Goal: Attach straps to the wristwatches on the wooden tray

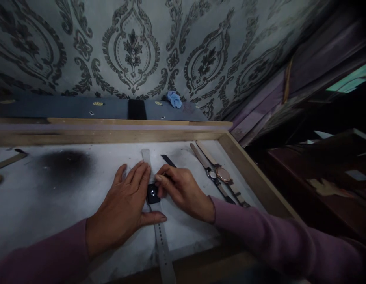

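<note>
A smartwatch (153,193) with a dark case lies on the white work surface, its pale grey strap (162,240) stretched out toward me and beyond the case. My left hand (123,205) rests flat and open beside it, fingertips near the far strap part and thumb across the near part. My right hand (179,187) is closed in a pinch at the upper right of the case. Whatever lies between its fingertips is too small to make out. Just behind that hand is a dark flat strip (168,159); I cannot tell whether the hand touches it.
Two wristwatches, one with a small face (212,174) and one with a larger rose-gold rim (223,174), lie at right. A wooden rim (112,137) borders the surface. Beyond it are a blue crumpled cloth (174,99) and a black rectangle (136,109). A strap (10,161) lies far left.
</note>
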`<state>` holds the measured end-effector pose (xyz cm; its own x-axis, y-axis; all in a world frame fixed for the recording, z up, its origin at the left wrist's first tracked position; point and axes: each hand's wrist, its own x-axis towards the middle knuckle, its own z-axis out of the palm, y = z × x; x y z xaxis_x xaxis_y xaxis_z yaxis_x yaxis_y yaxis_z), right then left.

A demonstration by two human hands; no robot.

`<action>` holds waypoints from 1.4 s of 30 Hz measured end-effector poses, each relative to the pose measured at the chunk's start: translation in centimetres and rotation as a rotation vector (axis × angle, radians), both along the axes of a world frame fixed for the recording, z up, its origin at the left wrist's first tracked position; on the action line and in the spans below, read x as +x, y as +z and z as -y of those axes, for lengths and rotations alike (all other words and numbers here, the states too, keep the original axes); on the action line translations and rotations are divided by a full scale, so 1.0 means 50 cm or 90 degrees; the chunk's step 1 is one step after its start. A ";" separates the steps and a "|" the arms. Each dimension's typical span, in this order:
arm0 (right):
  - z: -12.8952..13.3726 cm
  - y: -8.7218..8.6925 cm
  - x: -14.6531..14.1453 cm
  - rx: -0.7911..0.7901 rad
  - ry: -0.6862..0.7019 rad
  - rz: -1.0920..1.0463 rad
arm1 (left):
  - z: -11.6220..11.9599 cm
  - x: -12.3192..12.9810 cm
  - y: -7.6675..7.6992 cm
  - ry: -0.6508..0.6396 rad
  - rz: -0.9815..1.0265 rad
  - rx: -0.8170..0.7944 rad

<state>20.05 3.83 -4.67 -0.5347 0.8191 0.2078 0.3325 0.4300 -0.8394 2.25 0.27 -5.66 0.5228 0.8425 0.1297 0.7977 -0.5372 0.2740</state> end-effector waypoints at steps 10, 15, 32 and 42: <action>0.001 -0.009 -0.007 -0.034 -0.016 -0.058 | 0.002 0.003 0.000 0.002 0.014 -0.010; -0.001 -0.009 -0.008 -0.038 -0.019 -0.053 | 0.001 0.002 -0.001 0.001 0.033 -0.007; -0.002 0.011 -0.013 0.117 0.029 0.056 | 0.002 0.002 0.006 0.002 0.005 -0.016; 0.000 0.006 -0.014 0.119 0.032 0.052 | 0.002 0.000 0.004 -0.002 0.022 -0.001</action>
<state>19.37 3.84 -4.35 -0.5954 0.7422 0.3077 0.3702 0.5933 -0.7148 2.26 0.17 -5.45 0.5204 0.8414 0.1461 0.7862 -0.5388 0.3028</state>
